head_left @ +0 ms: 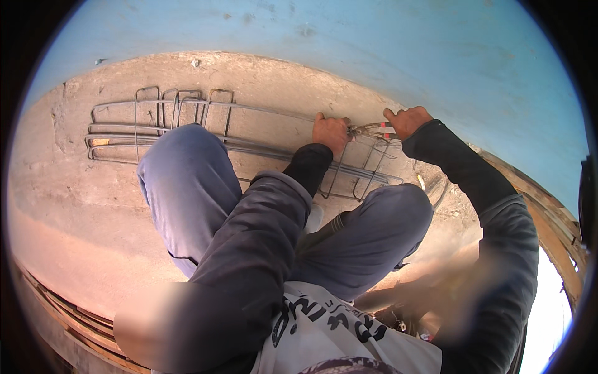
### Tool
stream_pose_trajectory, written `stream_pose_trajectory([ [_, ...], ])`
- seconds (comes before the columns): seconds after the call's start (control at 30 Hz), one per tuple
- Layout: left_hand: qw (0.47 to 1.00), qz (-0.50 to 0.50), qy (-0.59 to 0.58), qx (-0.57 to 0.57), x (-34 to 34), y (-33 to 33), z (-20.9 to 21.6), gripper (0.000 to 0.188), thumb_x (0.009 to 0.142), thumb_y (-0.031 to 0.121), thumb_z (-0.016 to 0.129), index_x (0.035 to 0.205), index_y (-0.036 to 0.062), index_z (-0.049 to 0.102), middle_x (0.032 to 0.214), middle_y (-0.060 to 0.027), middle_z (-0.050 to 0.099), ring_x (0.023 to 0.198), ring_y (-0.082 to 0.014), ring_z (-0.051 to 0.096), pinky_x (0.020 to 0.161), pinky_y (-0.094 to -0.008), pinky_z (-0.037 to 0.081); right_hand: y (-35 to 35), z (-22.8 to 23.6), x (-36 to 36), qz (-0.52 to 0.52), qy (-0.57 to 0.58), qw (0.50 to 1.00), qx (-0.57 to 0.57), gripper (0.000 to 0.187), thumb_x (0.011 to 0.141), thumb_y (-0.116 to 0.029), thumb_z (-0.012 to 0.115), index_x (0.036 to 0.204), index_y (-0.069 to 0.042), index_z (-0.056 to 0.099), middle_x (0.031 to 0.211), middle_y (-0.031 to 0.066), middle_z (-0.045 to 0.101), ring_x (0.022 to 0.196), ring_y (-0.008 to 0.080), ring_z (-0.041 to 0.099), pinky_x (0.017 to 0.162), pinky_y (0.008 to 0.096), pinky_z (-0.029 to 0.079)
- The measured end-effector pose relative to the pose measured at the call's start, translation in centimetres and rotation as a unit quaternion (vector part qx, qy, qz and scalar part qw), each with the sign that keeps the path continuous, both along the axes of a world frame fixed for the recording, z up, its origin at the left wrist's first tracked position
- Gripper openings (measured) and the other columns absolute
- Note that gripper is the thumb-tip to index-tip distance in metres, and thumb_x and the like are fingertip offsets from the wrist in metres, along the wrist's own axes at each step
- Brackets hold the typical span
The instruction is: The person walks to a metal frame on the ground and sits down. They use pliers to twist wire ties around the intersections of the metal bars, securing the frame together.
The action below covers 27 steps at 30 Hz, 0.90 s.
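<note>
Head camera view: a frame of steel bars [258,148] lies on the ground across the upper middle of the picture, its long rods running from the upper left toward the right of centre. Bent metal hoops [221,91] stand around the rods at the upper left, and more hoops [337,171] sit at the right end, just below the hands. At that end, a pair of pincers [370,128] with red marks on its handles points left, its head meeting the steel beside the worker's left hand [331,133]. That hand lies over the upper rod, fingers curled and thumb raised; whether it pinches the metal, one cannot tell. The right hand [410,122], right of centre in the upper half, is closed around the pincers' handles.

Dark sleeves [255,227] cover both arms. Two bent knees in blue-grey trousers [187,181] flank the left forearm, the left knee hiding part of the rods. A pale shirt [321,318] with dark lettering shows at the lower centre. Brown concrete ground [87,202] spreads beneath, a blue surface [374,37] fills the top, and wooden boards [551,227] line the right edge.
</note>
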<state>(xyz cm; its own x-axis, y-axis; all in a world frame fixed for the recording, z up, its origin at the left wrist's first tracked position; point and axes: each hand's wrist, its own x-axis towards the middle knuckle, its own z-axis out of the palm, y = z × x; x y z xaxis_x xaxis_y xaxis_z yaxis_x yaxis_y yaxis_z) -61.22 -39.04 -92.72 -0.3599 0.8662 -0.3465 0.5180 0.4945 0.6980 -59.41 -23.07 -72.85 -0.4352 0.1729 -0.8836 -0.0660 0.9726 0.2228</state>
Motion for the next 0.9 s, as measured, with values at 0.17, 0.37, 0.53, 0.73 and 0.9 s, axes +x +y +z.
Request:
stream_pose_trajectory([
  [0.17,0.999,0.003,-0.038,0.005,-0.3,-0.1,0.6,0.033,0.086,0.044,0.073,0.104,0.0164,0.071,0.084,-0.0095,0.074,0.084,-0.0242,0.071,0.090,-0.0401,0.035,1.6,-0.5,1.8,0.294,0.184,0.937,-0.028,0.038,0.092,-0.020,0.059,0.129,-0.010,0.058,0.115,0.0075,0.062,0.115,0.0218,0.055,0.099,0.0418,0.041],
  [0.37,0.999,0.020,-0.027,0.021,-0.3,-0.2,0.6,0.031,0.085,0.041,0.075,0.098,0.0132,0.072,0.081,-0.0105,0.074,0.084,-0.0255,0.071,0.090,-0.0400,0.035,3.4,-0.5,1.8,0.337,0.194,0.920,-0.051,0.030,0.092,-0.026,0.062,0.116,-0.009,0.061,0.099,0.0071,0.062,0.093,0.0228,0.061,0.088,0.0388,0.047],
  [0.53,0.998,0.027,-0.055,0.021,-0.2,0.0,0.6,0.030,0.084,0.040,0.076,0.096,0.0125,0.072,0.082,-0.0110,0.074,0.086,-0.0263,0.071,0.092,-0.0409,0.035,4.2,-1.0,1.7,0.114,0.061,0.990,-0.059,0.039,0.087,-0.034,0.069,0.113,-0.006,0.065,0.098,0.0121,0.068,0.091,0.0297,0.067,0.082,0.0443,0.051],
  [0.73,1.000,0.012,-0.026,0.005,-0.4,-0.1,0.3,0.032,0.085,0.042,0.075,0.102,0.0146,0.072,0.088,-0.0101,0.074,0.089,-0.0259,0.071,0.095,-0.0427,0.036,4.7,-2.4,-2.1,-0.170,-0.084,0.982,-0.026,0.047,0.084,-0.048,0.073,0.104,-0.006,0.074,0.079,0.0143,0.069,0.082,0.0290,0.069,0.077,0.0439,0.055],
  [0.9,1.000,0.008,-0.025,-0.002,-0.3,-0.2,0.2,0.032,0.086,0.043,0.074,0.102,0.0157,0.071,0.088,-0.0092,0.074,0.089,-0.0261,0.072,0.095,-0.0435,0.037,4.7,-2.1,-1.0,-0.495,-0.160,0.854,-0.002,0.064,0.087,-0.066,0.066,0.093,-0.003,0.074,0.064,0.0116,0.064,0.053,0.0269,0.063,0.051,0.0446,0.050],
])
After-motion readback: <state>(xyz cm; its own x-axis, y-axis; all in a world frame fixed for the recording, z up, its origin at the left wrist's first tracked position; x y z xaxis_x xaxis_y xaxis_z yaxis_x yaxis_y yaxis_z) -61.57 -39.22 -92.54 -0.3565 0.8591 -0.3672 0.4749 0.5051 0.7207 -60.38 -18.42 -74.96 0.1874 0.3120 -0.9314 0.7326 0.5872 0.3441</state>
